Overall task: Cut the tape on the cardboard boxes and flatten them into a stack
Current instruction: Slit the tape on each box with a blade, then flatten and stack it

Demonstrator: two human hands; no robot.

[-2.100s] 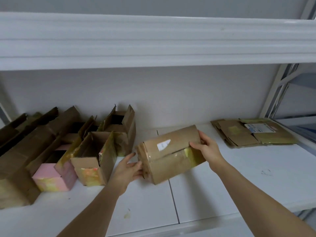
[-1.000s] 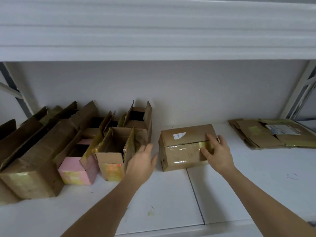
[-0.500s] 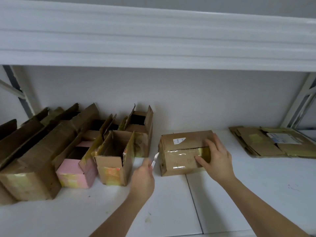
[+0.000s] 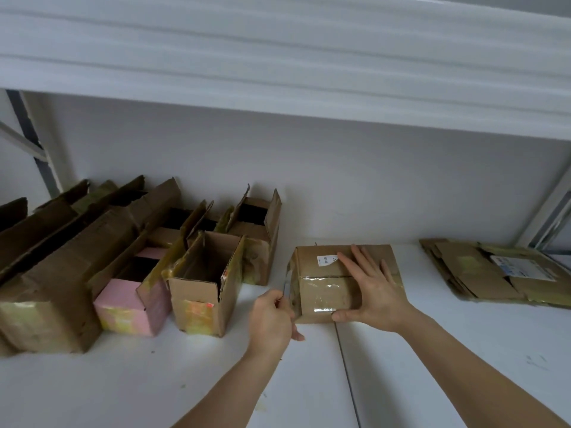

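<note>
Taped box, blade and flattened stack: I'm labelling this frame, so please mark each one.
taped box (image 4: 327, 291): head view, on its taped front face.
blade (image 4: 286, 285): head view, on the metal strip above the left hand.
flattened stack (image 4: 463, 267): head view, on the top cardboard sheet.

I log one sealed cardboard box (image 4: 327, 282) lying flat on the white shelf, its seam taped over with glossy clear tape (image 4: 323, 293) and a small white label near its top edge. To its left stand several opened boxes (image 4: 204, 282) — flaps up, upright, one pink. Far right, a stack of flattened boxes (image 4: 494, 273) lies level — apart from the rest.
</note>
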